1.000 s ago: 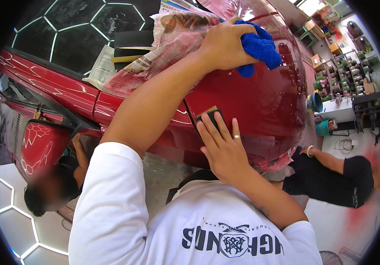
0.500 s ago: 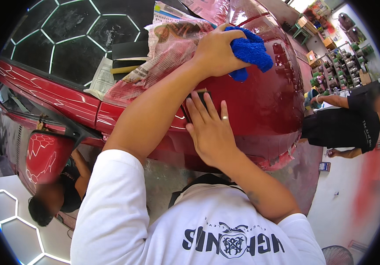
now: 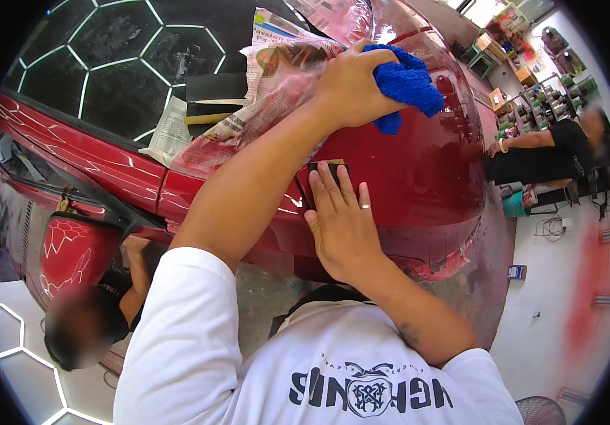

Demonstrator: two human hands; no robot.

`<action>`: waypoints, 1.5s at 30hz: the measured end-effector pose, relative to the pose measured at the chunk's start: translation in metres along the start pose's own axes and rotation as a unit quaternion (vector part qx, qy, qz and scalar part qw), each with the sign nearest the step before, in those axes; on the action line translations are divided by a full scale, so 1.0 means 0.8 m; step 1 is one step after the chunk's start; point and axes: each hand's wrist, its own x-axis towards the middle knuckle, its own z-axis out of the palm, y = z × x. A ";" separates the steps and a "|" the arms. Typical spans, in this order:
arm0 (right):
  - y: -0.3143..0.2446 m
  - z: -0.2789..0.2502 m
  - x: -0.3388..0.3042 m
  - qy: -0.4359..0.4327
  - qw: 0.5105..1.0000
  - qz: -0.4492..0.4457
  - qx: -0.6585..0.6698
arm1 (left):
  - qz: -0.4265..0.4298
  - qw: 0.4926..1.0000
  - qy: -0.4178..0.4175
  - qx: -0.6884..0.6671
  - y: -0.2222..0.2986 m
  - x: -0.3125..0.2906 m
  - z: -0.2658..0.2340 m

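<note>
Left hand point(image 3: 351, 88), upper centre of frame: fingers clenched round a blue microfibre cloth point(image 3: 407, 85), bunched and pressed to the red car panel point(image 3: 418, 177). Right hand point(image 3: 344, 219), centre of frame: fingers out flat, not closed round anything, palm pressing a small dark sanding block point(image 3: 319, 173) against the same panel; only the block's upper edge showing past the fingertips.

Handling, as judged: cloth soft, light, crushable, no fixed grip point, best wadded in the fist as now. Block probably stiff and flat, light; better held down under a spread palm than pinched at the edges. Panel glossy, curved, likely slippery under the cloth and easily marked.

Counts: one cloth, one block visible. Newspaper masking point(image 3: 276, 85) over the upper centre of the car, at least two sheets, exact number unclear. Two other people: one crouched at lower left by the red side mirror point(image 3: 74, 255), one in a black shirt point(image 3: 546, 152) at right edge. One ring on the right hand.
</note>
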 end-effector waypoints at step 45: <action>0.006 -0.016 0.001 -0.043 0.995 -0.095 0.007 | 0.015 1.000 -0.017 0.021 -0.002 -0.013 0.015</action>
